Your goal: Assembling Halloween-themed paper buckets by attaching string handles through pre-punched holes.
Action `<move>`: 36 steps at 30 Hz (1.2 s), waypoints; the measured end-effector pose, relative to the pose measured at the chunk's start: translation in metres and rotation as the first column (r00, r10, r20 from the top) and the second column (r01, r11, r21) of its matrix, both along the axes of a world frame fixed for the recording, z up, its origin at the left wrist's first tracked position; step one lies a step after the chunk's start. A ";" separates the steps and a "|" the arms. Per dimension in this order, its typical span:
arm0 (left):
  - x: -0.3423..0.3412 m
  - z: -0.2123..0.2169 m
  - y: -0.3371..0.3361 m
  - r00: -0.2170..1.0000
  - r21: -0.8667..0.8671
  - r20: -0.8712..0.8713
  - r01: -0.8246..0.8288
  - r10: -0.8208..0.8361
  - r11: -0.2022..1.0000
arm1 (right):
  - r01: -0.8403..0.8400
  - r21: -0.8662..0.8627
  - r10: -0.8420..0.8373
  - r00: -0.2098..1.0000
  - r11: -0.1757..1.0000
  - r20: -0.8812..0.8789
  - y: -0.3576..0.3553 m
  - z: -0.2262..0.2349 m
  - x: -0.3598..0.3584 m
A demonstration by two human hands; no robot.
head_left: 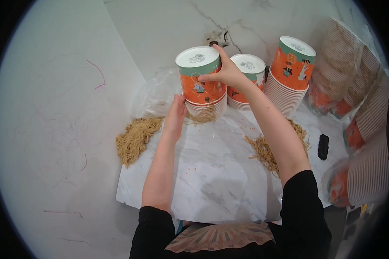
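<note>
Upside-down paper buckets, orange with a green band, form a stack (203,82) at the far side of the table. My right hand (227,69) is closed round the top bucket, its thumb on the front and its fingers behind the far right side. Against the stack's lower left side, near the white rims, rests my left hand (176,114), with the fingers stretched upward and partly hidden. A clump of tan noodle-like strands (204,115) lies at the foot of this stack. Beside it stand a shorter bucket stack (247,67) and a taller one (294,69).
Larger heaps of strands lie at the left (138,138) and under my right forearm (266,151). A clear plastic bag (155,93) sits at the back left. Bagged bucket stacks (369,172) line the right side, near a small black object (323,146). Orange specks dot the marbled table (212,190).
</note>
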State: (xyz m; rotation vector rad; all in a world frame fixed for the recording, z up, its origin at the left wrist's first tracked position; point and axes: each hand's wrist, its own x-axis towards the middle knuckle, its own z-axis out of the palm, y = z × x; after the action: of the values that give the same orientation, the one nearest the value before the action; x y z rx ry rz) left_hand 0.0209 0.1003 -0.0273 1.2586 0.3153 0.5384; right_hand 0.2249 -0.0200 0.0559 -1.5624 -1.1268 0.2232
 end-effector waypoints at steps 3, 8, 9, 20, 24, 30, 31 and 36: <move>0.002 -0.003 0.001 1.000 0.009 -0.023 -0.005 0.005 1.000 | -0.012 -0.001 0.012 1.000 1.000 0.001 0.000 -0.004 0.000; 0.001 -0.006 0.002 0.999 0.048 -0.044 -0.012 0.014 0.999 | -0.033 0.006 0.033 0.999 0.999 -0.008 -0.004 -0.004 -0.003; 0.002 -0.005 0.001 0.998 0.073 -0.056 -0.015 0.020 0.997 | -0.028 0.004 0.028 1.000 1.000 -0.011 -0.003 -0.007 -0.001; -0.013 -0.003 0.025 0.970 -0.013 -0.211 -0.126 0.121 0.992 | 0.211 0.246 -0.314 0.786 0.946 0.532 -0.034 -0.027 0.004; -0.020 0.006 0.042 0.933 -0.096 -0.175 -0.334 0.315 0.938 | 0.443 0.324 -0.548 0.656 0.836 0.519 -0.074 -0.042 0.015; -0.027 0.015 0.044 0.932 -0.245 -0.081 -0.363 0.354 0.899 | 0.516 0.245 -0.544 0.574 0.821 0.612 -0.092 -0.060 0.030; -0.028 0.016 0.044 0.942 -0.249 -0.065 -0.336 0.330 0.908 | 0.519 0.246 -0.554 0.601 0.819 0.576 -0.092 -0.060 0.029; -0.032 0.026 0.041 0.943 -0.304 -0.036 -0.325 0.330 0.895 | 0.549 0.215 -0.560 0.599 0.808 0.572 -0.088 -0.053 0.027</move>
State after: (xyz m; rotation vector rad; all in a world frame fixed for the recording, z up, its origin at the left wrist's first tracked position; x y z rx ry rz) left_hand -0.0114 0.1415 -0.0014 0.9015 0.5824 0.7570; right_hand 0.2517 -0.1084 0.0027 -1.9573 -1.0333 -0.7868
